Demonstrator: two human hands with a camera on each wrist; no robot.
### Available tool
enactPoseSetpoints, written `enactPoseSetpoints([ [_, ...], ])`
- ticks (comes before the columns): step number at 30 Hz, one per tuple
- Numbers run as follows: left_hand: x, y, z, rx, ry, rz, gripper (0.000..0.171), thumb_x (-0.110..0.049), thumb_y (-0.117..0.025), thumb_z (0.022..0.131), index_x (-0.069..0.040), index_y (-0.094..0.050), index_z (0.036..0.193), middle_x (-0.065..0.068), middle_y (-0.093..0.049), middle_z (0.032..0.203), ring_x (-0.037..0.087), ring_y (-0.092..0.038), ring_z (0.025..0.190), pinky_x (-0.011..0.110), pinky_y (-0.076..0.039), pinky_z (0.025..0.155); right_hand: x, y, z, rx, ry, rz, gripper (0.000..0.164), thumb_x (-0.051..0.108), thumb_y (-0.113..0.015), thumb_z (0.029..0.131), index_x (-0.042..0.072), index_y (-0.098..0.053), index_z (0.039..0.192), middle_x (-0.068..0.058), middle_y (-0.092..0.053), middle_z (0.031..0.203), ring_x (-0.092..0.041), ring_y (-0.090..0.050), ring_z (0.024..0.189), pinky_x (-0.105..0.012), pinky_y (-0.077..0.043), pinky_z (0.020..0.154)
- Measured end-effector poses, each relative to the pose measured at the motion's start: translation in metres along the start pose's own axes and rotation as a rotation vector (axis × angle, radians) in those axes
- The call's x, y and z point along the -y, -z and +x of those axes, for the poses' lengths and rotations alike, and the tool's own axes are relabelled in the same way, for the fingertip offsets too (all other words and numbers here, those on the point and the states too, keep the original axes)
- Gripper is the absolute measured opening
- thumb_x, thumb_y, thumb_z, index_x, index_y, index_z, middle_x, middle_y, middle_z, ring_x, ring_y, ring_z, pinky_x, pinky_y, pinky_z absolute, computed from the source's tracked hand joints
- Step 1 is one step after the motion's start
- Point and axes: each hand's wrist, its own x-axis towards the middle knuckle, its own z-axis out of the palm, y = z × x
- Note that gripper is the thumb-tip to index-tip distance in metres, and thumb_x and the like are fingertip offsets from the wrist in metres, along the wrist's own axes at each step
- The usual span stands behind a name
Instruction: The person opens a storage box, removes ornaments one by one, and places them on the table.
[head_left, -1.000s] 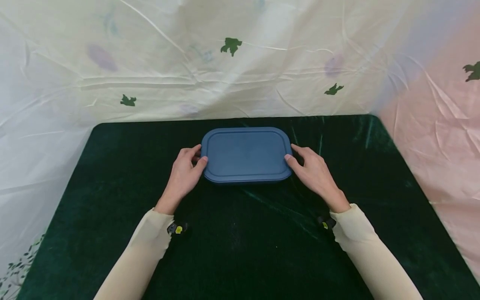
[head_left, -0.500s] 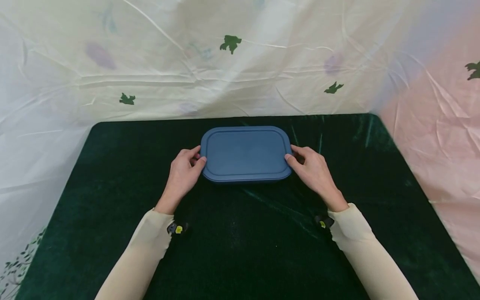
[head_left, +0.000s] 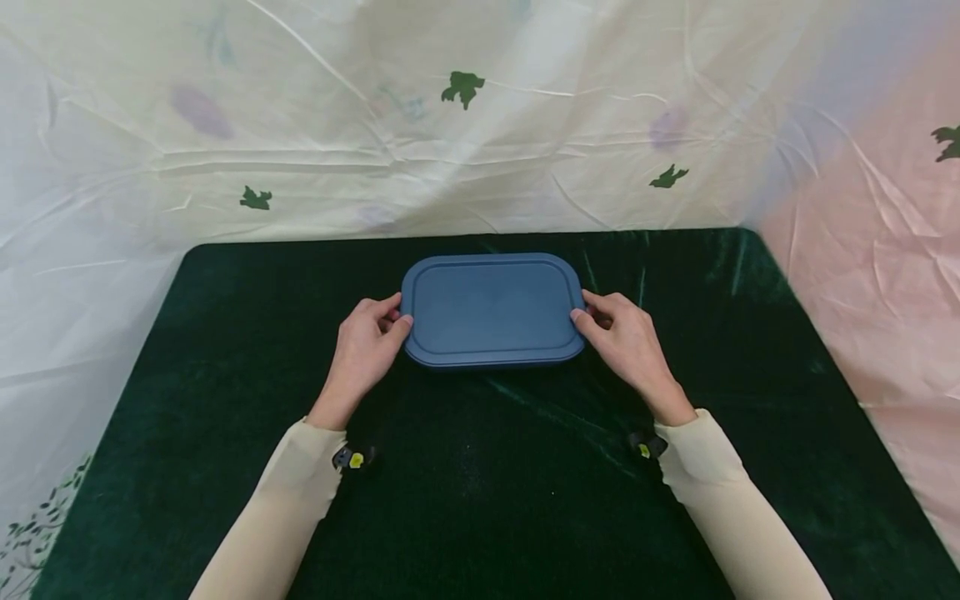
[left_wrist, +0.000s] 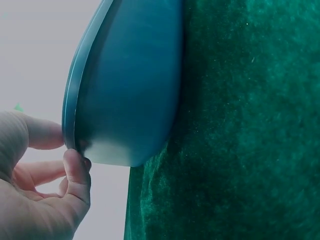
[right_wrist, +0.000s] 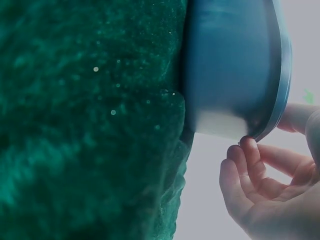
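A blue rectangular food container with rounded corners and a matching blue lid (head_left: 491, 308) lies near the far side of the table. My left hand (head_left: 365, 342) pinches the lid's rim at the left end, its thumb on top and a finger under the edge, as the left wrist view shows. At the opposite end my right hand (head_left: 626, 340) pinches the rim the same way, with the other fingers bent below it in the right wrist view. The container's side wall (left_wrist: 132, 85) tapers down to the cloth. What is inside is hidden by the lid.
Dark green velvet cloth (head_left: 480, 500) covers the table, with some creases to the right of the container. Pale curtains (head_left: 315, 108) with green leaf shapes hang close behind the table's far edge, and a pink one (head_left: 885, 275) hangs along the right side.
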Motion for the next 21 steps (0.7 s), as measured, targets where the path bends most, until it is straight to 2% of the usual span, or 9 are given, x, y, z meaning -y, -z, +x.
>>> enactPoseSetpoints([
  [8,-0.0026,0.0021,0.0009,-0.024,-0.008,0.000,0.049,-0.022,-0.060,0.105,0.001,-0.054,0.149,0.015,-0.058,0.113,0.026,-0.057,0.095,0.037,-0.049,0.077,0.0034,0.0003,-0.0002,-0.011,0.006,-0.012,0.051,0.033,-0.059,0.105,0.000,-0.059,0.144,-0.015,-0.063,0.111,-0.027,-0.057,0.091,-0.036,-0.044,0.071],
  [21,-0.0034,0.0065,0.0031,-0.027,0.020,0.013,0.049,-0.023,-0.060,0.105,0.000,-0.055,0.148,0.015,-0.057,0.110,0.026,-0.055,0.093,0.036,-0.048,0.076,0.0087,-0.0026,0.0042,-0.017,0.004,0.000,0.050,0.032,-0.059,0.105,-0.001,-0.059,0.144,-0.015,-0.063,0.110,-0.027,-0.058,0.093,-0.038,-0.045,0.074],
])
